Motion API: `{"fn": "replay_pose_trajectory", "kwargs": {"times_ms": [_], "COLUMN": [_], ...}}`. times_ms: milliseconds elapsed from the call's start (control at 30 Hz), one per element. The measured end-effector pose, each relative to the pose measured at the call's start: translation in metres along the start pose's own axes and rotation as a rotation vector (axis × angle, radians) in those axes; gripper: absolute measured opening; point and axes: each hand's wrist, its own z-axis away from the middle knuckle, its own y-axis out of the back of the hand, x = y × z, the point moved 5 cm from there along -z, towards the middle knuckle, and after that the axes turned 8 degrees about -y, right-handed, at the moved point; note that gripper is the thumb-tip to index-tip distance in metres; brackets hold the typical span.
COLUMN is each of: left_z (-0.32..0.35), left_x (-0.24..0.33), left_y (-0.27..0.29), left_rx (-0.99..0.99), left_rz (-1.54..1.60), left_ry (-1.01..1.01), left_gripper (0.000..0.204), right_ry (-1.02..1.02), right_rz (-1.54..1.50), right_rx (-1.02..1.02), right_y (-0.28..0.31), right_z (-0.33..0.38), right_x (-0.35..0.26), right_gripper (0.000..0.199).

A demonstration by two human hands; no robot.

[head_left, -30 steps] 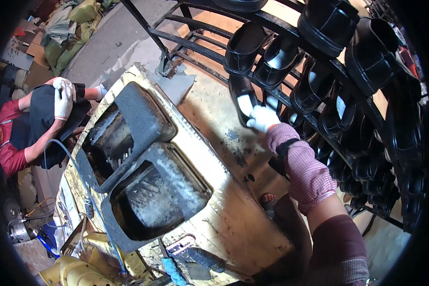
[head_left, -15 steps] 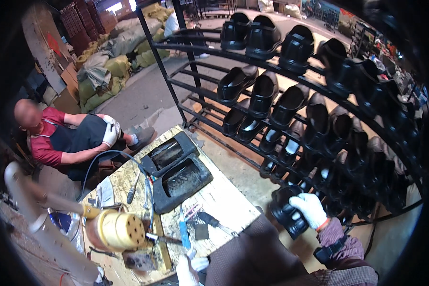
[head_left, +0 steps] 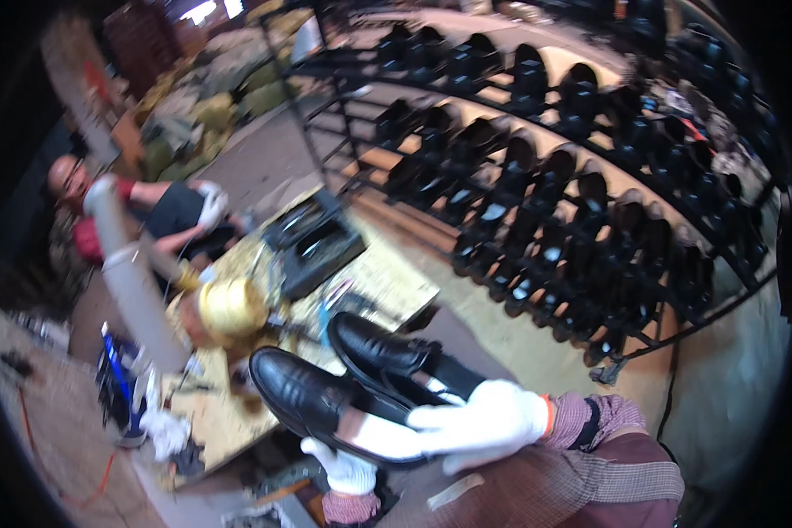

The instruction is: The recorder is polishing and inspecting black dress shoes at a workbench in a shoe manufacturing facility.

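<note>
A pair of black leather loafers (head_left: 304,396) is held side by side over my lap, toes pointing to the far left. Pale insoles show inside them. My right hand (head_left: 488,422), in a white glove with an orange cuff, grips the pair at the heel ends; some of its fingers are hidden by the shoes. Just below the nearer loafer is my left hand (head_left: 350,475), also gloved in white. Its thumb stands apart, and the shoe's edge partly covers the hand.
Beyond the shoes stands a wooden worktable (head_left: 396,277) with a black two-recess mould (head_left: 321,251) and a yellow cylindrical machine head (head_left: 233,310) on a grey arm. At right, a curved metal rack (head_left: 361,167) carries rows of black shoes. A person (head_left: 163,207) sits at far left.
My right hand has brought the loafers from beside the rack to my lap. My left hand is now beneath them. The view has shifted, with the rack appearing farther off.
</note>
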Motion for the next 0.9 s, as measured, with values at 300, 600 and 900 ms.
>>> {"fn": "replay_pose_trajectory", "kwargs": {"times_ms": [300,600,900], "left_z": [0.009,-0.052,-0.072], "left_x": [0.083,0.111,0.112], "left_y": [0.113,0.119,0.137], "left_rx": [0.313,0.240,0.135], "left_rz": [0.031,0.052,0.108], "left_ry": [-0.267,-0.228,-0.172], "left_gripper": [0.120,0.115,0.133], "right_ry": [0.045,-0.423,-0.666], "right_rz": [0.151,0.110,-0.053], "right_rx": [-0.076,0.244,-0.037], "right_y": [-0.071,-0.044,-0.086], "right_z": [-0.020,-0.017,-0.010], "right_x": [0.003,0.049,0.078], "right_gripper": [0.042,0.074,0.083]}}
